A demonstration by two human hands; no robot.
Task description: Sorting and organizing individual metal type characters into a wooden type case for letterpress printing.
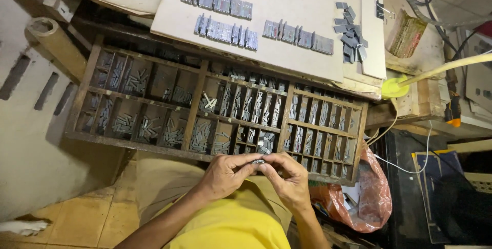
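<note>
Left hand (pixel 224 173): fingertips pinching one end of a short stack of metal type pieces (pixel 258 161).
Right hand (pixel 290 175): pinching the other end, just over the front edge of the wooden type case (pixel 360 141).
Doing it well: likely squeeze evenly so pieces stay aligned.
Case compartments: grey metal sorts, sorted.
Board (pixel 287 3) above: rows of type.
</note>
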